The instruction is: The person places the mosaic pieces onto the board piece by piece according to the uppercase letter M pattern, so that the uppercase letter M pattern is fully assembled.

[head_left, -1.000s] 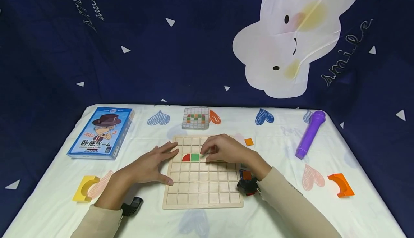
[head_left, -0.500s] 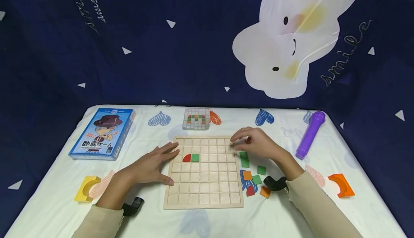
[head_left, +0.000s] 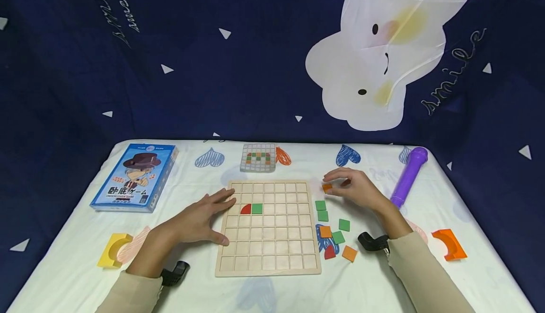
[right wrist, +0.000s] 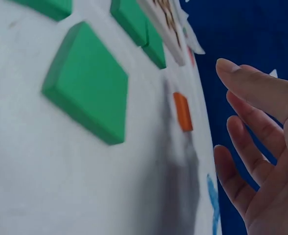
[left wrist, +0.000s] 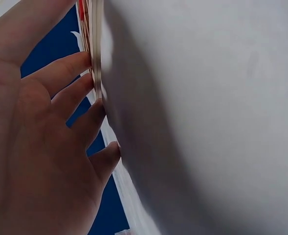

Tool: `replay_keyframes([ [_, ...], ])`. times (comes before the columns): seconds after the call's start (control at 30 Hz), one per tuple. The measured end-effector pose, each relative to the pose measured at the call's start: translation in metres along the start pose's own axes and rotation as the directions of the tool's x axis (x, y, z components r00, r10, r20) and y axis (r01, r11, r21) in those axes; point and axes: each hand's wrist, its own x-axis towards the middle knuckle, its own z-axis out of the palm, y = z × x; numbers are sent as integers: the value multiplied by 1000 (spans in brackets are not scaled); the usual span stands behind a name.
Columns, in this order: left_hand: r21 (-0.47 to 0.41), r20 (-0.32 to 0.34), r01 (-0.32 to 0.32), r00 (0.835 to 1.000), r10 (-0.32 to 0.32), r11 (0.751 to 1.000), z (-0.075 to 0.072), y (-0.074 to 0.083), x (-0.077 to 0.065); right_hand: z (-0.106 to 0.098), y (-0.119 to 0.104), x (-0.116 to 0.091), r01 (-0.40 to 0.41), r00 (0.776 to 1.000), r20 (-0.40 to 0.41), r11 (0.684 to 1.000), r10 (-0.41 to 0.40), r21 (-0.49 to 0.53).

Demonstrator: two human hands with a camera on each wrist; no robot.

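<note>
A square wooden grid board (head_left: 268, 261) lies mid-table, with a red quarter-circle tile (head_left: 246, 209) and a green square tile (head_left: 257, 208) side by side in its cells. My left hand (head_left: 200, 216) rests along the board's left edge, fingers spread; the left wrist view shows its fingertips (left wrist: 85, 59) at the board's side. Beyond the board's right edge, my right hand (head_left: 359, 190) hovers by an orange square tile (head_left: 327, 188). In the right wrist view that orange tile (right wrist: 183, 111) lies on the cloth, apart from the loosely bent fingers (right wrist: 241, 132).
Right of the board lie several loose tiles, among them a green one (head_left: 344, 225), an orange one (head_left: 349, 254) and a red one (head_left: 329, 252). A pattern card (head_left: 258, 158), a blue game box (head_left: 136, 176), a purple microphone (head_left: 408, 176) and yellow (head_left: 111, 251) and orange arches (head_left: 452, 245) surround it.
My right hand has moved from over the board's third row rightward, past the edge, to the orange tile. More loose tiles show now. The left hand has stayed in place.
</note>
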Motion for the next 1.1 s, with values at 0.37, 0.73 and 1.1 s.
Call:
replay_keyframes([
  [0.37,-4,-2,3,1000,-3,1000,1,0,0,6,11,-1,-42,999,32,999,42,-26],
  [0.73,-12,-8,-2,1000,2,1000,1,0,-1,12,16,0,-54,998,21,995,56,-83],
  [1.1,-15,-8,6,1000,-6,1000,1,1,0,13,15,0,-56,998,21,991,59,-119],
])
